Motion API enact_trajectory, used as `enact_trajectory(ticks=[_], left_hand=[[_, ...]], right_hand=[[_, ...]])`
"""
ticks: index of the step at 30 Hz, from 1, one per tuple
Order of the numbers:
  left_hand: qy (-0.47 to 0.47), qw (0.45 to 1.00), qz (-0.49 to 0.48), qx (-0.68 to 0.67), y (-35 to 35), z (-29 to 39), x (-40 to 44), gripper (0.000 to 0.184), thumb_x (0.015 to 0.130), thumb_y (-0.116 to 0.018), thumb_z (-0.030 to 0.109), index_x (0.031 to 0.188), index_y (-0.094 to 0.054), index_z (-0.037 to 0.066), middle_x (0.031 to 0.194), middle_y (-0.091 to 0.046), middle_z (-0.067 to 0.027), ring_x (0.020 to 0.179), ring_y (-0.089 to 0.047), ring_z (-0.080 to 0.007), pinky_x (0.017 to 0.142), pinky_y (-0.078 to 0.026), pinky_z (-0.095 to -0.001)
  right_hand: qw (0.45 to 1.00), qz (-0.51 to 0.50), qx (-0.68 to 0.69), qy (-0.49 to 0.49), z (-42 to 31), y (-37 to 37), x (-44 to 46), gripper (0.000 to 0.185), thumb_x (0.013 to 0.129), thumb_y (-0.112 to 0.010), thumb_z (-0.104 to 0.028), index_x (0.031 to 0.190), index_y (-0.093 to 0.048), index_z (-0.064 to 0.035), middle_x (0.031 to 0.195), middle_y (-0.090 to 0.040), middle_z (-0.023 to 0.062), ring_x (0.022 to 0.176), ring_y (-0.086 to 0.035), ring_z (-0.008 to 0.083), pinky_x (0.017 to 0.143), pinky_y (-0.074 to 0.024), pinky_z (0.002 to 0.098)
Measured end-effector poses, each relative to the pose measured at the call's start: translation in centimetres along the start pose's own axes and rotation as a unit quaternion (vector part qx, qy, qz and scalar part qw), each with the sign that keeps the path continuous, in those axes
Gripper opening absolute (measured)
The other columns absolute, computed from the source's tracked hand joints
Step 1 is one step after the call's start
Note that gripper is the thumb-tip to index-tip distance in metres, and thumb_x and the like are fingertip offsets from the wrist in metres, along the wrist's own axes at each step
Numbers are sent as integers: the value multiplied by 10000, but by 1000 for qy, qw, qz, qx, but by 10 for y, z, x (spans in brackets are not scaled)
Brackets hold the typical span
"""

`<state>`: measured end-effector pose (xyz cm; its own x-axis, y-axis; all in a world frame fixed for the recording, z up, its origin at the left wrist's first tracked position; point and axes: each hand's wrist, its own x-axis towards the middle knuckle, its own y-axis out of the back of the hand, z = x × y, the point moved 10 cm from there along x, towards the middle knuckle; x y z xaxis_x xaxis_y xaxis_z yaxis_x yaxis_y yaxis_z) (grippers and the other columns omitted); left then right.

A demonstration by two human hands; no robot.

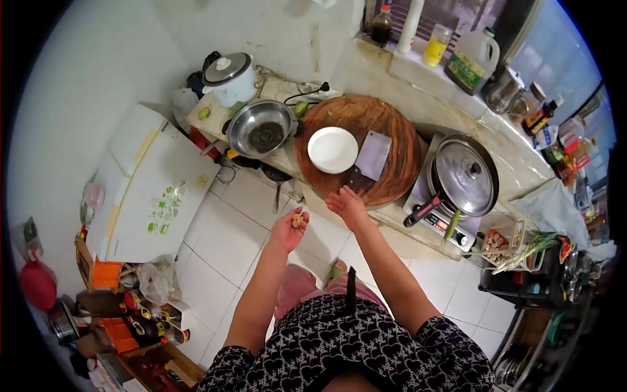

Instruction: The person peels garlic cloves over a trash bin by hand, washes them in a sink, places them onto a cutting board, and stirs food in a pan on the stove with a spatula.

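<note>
My left hand [287, 234] is turned palm up over the floor, fingers curled around a few small pale-tan pieces [299, 221]; their kind is too small to make out. At the near edge of the round wooden chopping board [326, 114], my right hand [347, 204] is open, fingers stretched out and holding nothing. Just beyond its fingertips is the dark handle of a cleaver [375, 155], which lies flat on the board. Beside the blade stands a white bowl [332, 150] with nothing visible inside.
A metal basin [261, 128] and rice cooker [230, 80] stand left of the board. To the right, a lidded pan [465, 171] sits on an induction cooker [460, 238]. Bottles line the ledge behind, including a large jug [471, 60]. A white refrigerator [153, 189] is at left.
</note>
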<state>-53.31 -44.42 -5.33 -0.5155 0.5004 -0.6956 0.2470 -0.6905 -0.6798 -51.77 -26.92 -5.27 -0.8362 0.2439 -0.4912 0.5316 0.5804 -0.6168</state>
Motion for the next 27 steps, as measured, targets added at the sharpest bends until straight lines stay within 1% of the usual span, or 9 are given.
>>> enact_trajectory(ticks=[1, 4, 6, 8, 10, 14, 17, 22, 27], left_hand=[[-1, 1000, -2, 13, -7, 10, 10, 205, 936, -445, 173, 1065, -515, 30, 970, -551, -114, 790, -555, -190, 558, -445, -209], [46, 998, -21, 24, -17, 24, 48, 199, 929, -453, 159, 1069, -510, 30, 951, -560, -113, 755, -547, -181, 534, -431, -211], [68, 995, -48, 45, -23, 37, 73, 202, 927, -453, 156, 1077, -508, 32, 937, -564, -109, 733, -542, -174, 520, -420, -212], [90, 990, -81, 68, -34, 47, 97, 206, 926, -453, 153, 1086, -505, 34, 924, -567, -104, 711, -537, -167, 506, -409, -213], [88, 987, -54, 123, -42, 64, 115, 216, 916, -480, 169, 1075, -513, 27, 905, -564, -102, 654, -523, -150, 471, -393, -223], [104, 963, -42, 247, -52, 88, 140, 230, 924, -458, 179, 1091, -516, 32, 908, -566, -92, 669, -531, -142, 496, -406, -224], [92, 909, -69, 400, -59, 100, 155, 246, 946, -398, 195, 1098, -525, 50, 911, -572, -60, 672, -537, -120, 539, -417, -222], [123, 841, -132, 509, -70, 107, 169, 247, 947, -400, 200, 1093, -526, 45, 899, -564, -52, 660, -538, -106, 541, -406, -214], [109, 810, -165, 551, -84, 109, 188, 247, 948, -397, 180, 1092, -519, 22, 892, -558, -50, 669, -536, -109, 520, -403, -220]], right_hand=[[999, -4, 33, -21, 0, -6, 17, 735, 925, -497, -240, 1433, 22, -136, 1251, -428, 249, 948, -585, 311, 799, -508, 388], [998, 28, 54, -12, -10, -17, 44, 752, 933, -482, -251, 1428, 81, -193, 1259, -405, 257, 962, -581, 322, 804, -508, 395], [997, -28, 69, -1, -8, -21, 64, 629, 954, -429, -221, 1412, 1, -249, 1257, -397, 244, 965, -580, 328, 782, -522, 390], [998, 6, 65, 17, -10, -19, 69, 547, 958, -400, -183, 1389, -67, -237, 1216, -428, 217, 956, -584, 328, 766, -530, 384], [997, 28, 50, 43, -18, -26, 66, 531, 954, -376, -141, 1386, -82, -235, 1188, -465, 179, 950, -590, 332, 750, -538, 385], [991, 70, 92, 67, -19, -25, 65, 496, 938, -380, -101, 1378, -170, -191, 1195, -486, 191, 983, -588, 345, 765, -543, 394], [984, 96, 110, 97, -16, -17, 63, 460, 924, -383, -75, 1358, -243, -138, 1183, -505, 192, 983, -594, 350, 785, -544, 401], [974, 168, 84, 124, -21, -17, 61, 419, 880, -374, -22, 1293, -308, -15, 1136, -522, 228, 951, -601, 387, 809, -546, 424], [956, 263, 63, 111, -16, -5, 64, 418, 827, -373, -12, 1244, -368, -14, 1079, -537, 176, 882, -629, 317, 648, -594, 384]])
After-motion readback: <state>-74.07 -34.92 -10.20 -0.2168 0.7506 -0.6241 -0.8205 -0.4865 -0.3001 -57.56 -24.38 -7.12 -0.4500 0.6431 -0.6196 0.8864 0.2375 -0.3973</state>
